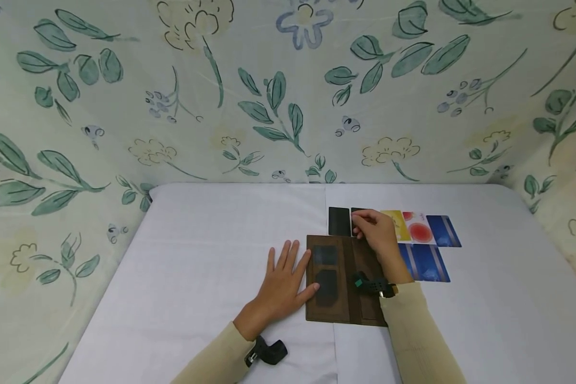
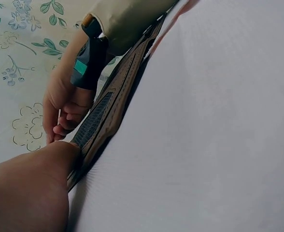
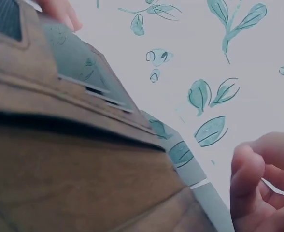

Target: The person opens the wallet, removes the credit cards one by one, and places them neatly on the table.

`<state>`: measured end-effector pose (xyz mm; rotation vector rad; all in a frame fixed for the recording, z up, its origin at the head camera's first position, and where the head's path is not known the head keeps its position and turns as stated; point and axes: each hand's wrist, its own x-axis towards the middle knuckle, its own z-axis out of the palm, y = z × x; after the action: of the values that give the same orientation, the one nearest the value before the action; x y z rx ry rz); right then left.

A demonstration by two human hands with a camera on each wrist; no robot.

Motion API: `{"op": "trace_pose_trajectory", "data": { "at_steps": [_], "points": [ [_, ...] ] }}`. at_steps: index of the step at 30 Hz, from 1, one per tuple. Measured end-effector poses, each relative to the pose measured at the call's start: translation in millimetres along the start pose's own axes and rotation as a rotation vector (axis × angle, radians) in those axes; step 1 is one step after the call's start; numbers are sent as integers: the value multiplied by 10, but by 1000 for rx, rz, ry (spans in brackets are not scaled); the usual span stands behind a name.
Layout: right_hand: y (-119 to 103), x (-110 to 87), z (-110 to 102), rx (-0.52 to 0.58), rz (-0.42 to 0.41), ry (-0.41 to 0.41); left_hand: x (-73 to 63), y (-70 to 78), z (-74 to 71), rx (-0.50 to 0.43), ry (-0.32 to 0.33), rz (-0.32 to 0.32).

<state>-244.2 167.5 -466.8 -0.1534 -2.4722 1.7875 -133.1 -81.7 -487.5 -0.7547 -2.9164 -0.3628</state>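
A brown wallet (image 1: 345, 309) lies spread out on the white table, two dark windows on its left panel. My left hand (image 1: 282, 288) rests flat beside it with fingers spread, the thumb on the left panel. Beyond the wallet's top edge, my right hand (image 1: 375, 229) has its thumb and fingertips drawn together over a black card, which it partly covers. Another black card (image 1: 338, 221) lies just left of that one. In the right wrist view the right thumb and index finger (image 3: 248, 162) meet; whether they pinch a card edge is unclear.
Right of my right hand lie a yellow card (image 1: 397, 224), a red-and-white card (image 1: 418, 228) and a blue card (image 1: 444, 230) in a row. More blue cards (image 1: 427, 262) sit below them, partly behind the right forearm. Floral cloth (image 1: 278, 133) hangs behind the table (image 1: 197, 256).
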Motion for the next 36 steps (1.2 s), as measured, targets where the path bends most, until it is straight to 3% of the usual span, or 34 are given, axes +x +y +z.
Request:
{"op": "trace_pose_trajectory", "data": {
  "at_steps": [3, 6, 11, 18, 36],
  "points": [
    [-48, -24, -28, -9, -26, -47, 2, 0, 0, -6, -16, -7],
    [-112, -53, -62, -37, -50, -147, 3, 1, -10, -10, -19, -10],
    [-163, -84, -87, -105, -11, -328, 3, 2, -29, -1, -18, -6],
    [-142, -98, -55, -190, -8, -473, 0, 4, -25, 7, -22, -3],
    [-148, -116, -2, -351, -35, -542, 6, 0, -18, 3, -16, 0]
  ]
}}
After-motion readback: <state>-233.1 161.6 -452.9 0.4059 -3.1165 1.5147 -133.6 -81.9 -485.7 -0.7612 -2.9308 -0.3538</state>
